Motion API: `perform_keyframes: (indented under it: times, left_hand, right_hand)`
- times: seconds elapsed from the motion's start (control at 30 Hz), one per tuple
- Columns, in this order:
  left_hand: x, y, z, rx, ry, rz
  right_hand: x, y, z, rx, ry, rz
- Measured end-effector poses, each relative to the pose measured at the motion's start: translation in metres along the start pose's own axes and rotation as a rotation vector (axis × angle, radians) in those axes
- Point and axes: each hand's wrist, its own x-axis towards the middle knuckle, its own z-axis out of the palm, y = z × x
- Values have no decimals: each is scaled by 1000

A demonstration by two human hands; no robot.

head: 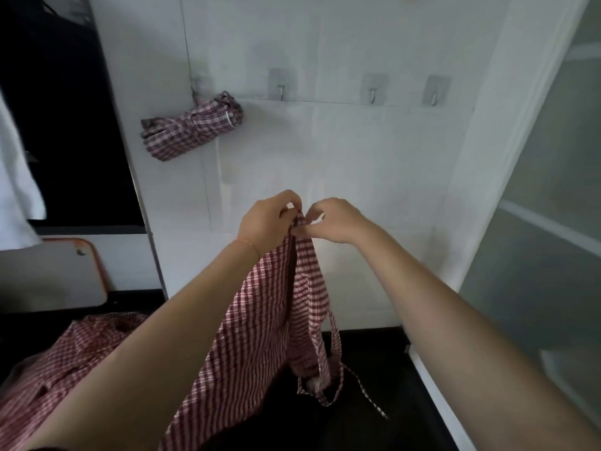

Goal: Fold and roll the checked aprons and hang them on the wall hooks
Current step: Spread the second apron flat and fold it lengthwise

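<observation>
A red-and-white checked apron (260,323) hangs in front of me, folded lengthwise, with its straps dangling near the dark counter. My left hand (266,222) and my right hand (331,219) both pinch its top edge, close together. A rolled checked apron (192,125) hangs from the leftmost wall hook (195,84). Three bare metal hooks (281,86) (374,89) (434,91) line the white wall to its right. Another checked apron (65,359) lies crumpled on the counter at lower left.
A dark counter (374,369) runs below the wall. A frosted glass panel (546,222) stands at the right. A white board with an orange rim (65,271) leans at the left, and white cloth (16,190) hangs at the far left.
</observation>
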Motion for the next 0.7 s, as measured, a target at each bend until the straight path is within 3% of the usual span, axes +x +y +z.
perform_keyframes:
  times: [0.13, 0.27, 0.37, 0.47, 0.53, 0.63, 0.7]
  left_hand:
    - [-5, -1, -9, 14, 22, 17]
    - [-10, -10, -9, 1, -43, -37]
    - [-18, -29, -8, 86, -306, -140]
    - [-30, -54, 1, 187, -523, -235]
    - [-33, -65, 9, 201, -431, -286]
    - [-25, -69, 12, 113, -95, -372]
    - [-16, -66, 4, 118, 12, -372]
  right_hand:
    - [-4, -10, 8, -38, -23, 14]
    - [-6, -7, 15, -122, 248, 66]
    - [-8, -1, 14, 3, 469, 107]
    - [-8, 14, 6, 73, 475, 153]
    - [-9, 26, 4, 144, 445, 191]
    - [-12, 44, 5, 260, 442, 246]
    - [-12, 56, 4, 300, 451, 279]
